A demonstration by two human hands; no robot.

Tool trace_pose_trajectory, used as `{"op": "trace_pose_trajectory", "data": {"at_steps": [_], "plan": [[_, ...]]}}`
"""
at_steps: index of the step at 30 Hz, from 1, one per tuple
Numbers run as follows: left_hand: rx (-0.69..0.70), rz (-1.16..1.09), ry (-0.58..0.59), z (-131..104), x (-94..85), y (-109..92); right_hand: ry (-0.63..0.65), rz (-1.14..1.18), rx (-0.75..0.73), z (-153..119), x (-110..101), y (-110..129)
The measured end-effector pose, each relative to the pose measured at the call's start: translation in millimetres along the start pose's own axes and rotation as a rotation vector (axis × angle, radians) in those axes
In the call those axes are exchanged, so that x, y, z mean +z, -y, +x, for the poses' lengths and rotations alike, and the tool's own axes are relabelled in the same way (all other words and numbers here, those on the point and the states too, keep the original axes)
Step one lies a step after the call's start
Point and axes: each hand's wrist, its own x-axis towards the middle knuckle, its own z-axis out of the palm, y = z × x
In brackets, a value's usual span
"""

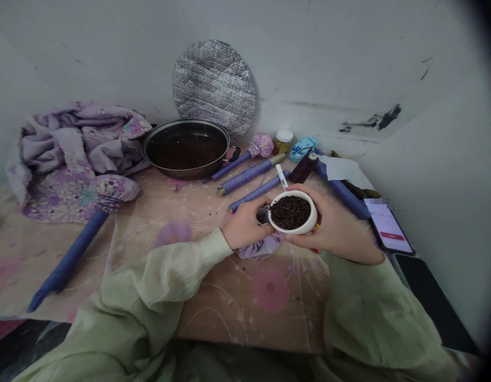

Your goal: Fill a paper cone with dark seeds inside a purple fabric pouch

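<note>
My right hand point(333, 223) is wrapped around a white cup point(314, 216), tilted toward the left. Dark brown granules point(291, 212) fill it nearly to the rim. Against the cup's left edge, my left hand point(245, 220) has its fingers curled around a small dark grey piece with a hollow look point(263, 214); its kind is unclear. Purple floral cloth point(261, 246) shows just below both hands. Behind the cup lies a white pen-like stick with a small display point(282, 176).
A black pan point(185, 170) with dark granules stands at the back, before a silver round mat point(216, 85). Purple cloth point(70, 154) is heaped left. Several blue-wrapped sticks point(249, 175), a jar point(283, 142), a thread spool point(304, 168) and a phone point(391, 228) lie around.
</note>
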Motion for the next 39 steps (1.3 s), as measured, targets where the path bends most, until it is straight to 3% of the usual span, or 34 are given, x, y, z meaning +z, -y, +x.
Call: {"op": "trace_pose_trajectory", "data": {"at_steps": [21, 25, 31, 36, 39], "plan": [[0.028, -0.056, -0.002, 3.2, -7.7, -6.8, -0.059, 0.119, 0.052, -1.3, -4.4, -0.5], [-0.064, -0.148, 0.032, 6.1, -11.0, -7.6, -0.094, 0.094, 0.029, -2.6, -5.1, -4.4], [-0.377, -0.452, 0.222, 11.3, -13.1, -5.2, -0.101, 0.093, -0.002, -6.2, -8.3, -3.7], [-0.444, -0.438, 0.332, 16.5, -12.9, -4.4, -0.114, 0.09, -0.041, -9.6, -11.4, -2.2], [-0.419, -0.339, 0.323, 18.4, -16.6, -3.0, -0.125, 0.08, -0.062, -12.6, -13.3, -1.4]]}}
